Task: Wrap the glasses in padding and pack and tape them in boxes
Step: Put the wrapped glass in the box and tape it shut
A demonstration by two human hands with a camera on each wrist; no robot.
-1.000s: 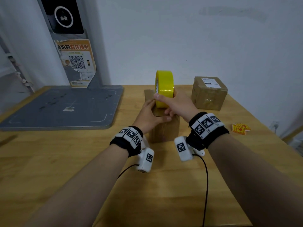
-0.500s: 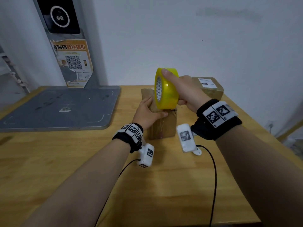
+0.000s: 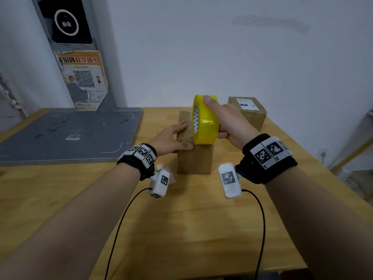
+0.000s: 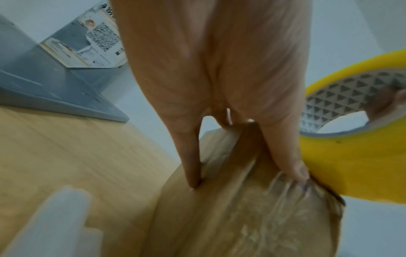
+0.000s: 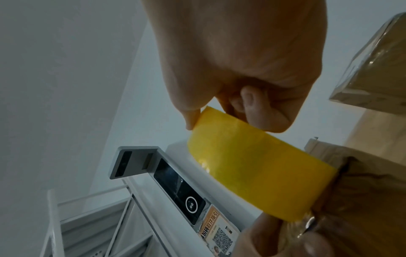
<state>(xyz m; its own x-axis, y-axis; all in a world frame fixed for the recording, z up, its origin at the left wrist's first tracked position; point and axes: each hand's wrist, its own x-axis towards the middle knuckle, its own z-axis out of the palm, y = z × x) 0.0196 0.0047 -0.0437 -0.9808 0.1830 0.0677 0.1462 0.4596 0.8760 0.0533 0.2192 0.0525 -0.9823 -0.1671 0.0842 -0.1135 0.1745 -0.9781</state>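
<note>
From the head camera: left hand (image 3: 170, 139) flat, fingers straight, pressing the top of the cardboard box (image 3: 194, 158) near the table's (image 3: 201, 229) far edge; right hand (image 3: 228, 123) clenched round the yellow tape roll (image 3: 204, 120), upright on the box's top. Left wrist: thumb (image 4: 285, 156) pinning tape to the box (image 4: 241, 217). Right wrist: fingers (image 5: 259, 111) curled through the roll (image 5: 259, 173).

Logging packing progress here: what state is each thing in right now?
Near box: closed, partly taped.
Tape roll: on edge atop the near box.
Right hand: grips the tape roll.
Left hand: flat, pressing the near box.
Far box: closed, labelled.
</note>
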